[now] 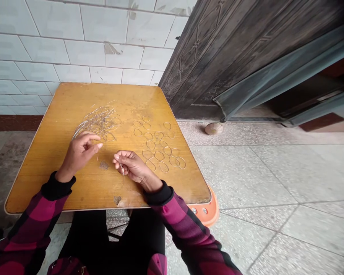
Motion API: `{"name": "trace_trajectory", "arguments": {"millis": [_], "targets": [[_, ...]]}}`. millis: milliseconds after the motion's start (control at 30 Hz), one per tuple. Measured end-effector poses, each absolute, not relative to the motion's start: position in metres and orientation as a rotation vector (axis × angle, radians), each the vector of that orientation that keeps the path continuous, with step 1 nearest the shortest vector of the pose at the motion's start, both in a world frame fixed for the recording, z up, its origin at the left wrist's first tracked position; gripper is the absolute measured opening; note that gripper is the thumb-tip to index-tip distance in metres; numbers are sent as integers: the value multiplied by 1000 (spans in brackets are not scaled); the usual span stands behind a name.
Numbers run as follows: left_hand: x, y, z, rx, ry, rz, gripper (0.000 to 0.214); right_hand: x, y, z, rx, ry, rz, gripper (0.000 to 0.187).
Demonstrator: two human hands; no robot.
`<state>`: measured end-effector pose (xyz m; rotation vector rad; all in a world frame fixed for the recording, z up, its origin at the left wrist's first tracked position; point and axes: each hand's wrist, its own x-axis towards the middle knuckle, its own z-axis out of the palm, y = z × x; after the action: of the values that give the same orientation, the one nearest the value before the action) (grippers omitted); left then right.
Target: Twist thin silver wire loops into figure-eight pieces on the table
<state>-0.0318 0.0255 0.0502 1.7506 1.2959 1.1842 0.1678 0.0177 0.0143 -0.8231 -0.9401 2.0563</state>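
Between the thumb and fingers of my right hand is a thin piece of wire, one end hanging below the fingers. My left hand is over the left side of the table, its thumb and fingers curved but apart, with nothing visible between them. Just beyond it is a loose pile of thin, shiny wires, some straight and some bent. To the right of my right hand, several wires bent into figure-eight loops lie spread on the wooden table.
An orange plastic stool shows partly under the table's right corner. White wall tiles rise behind the table. At right are a dark carved wooden door, a grey-green curtain and a rounded stone-like object on the floor.
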Motion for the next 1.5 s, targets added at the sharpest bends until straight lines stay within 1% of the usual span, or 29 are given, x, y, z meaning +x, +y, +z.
{"name": "trace_trajectory", "arguments": {"millis": [67,167,233,400,600,900,1067,1233,1367,1500], "targets": [[-29,22,50,1811,1310,1208,14,167,18,15,-858,-937,1978,33],[-19,18,47,1848,1270,1095,12,165,17,15,-872,-978,1863,33],[-12,17,43,1821,1254,1082,9,163,16,14,-874,-1028,1800,33],[-6,18,33,1816,1208,1064,6,160,13,13,-878,-1169,1696,31],[-10,20,27,1557,1108,943,15,161,11,14,-846,-1280,1643,26],[-3,23,27,1071,1030,1022,23,161,11,11,-846,-1375,1552,23],[-2,22,29,980,983,1013,29,159,10,10,-828,-1432,1491,22],[-4,24,23,914,875,985,33,158,9,11,-777,-1426,1539,24],[-5,25,17,905,827,1000,31,158,8,12,-750,-1411,1559,26],[-5,24,18,880,810,983,30,158,8,11,-758,-1455,1487,26]]}}
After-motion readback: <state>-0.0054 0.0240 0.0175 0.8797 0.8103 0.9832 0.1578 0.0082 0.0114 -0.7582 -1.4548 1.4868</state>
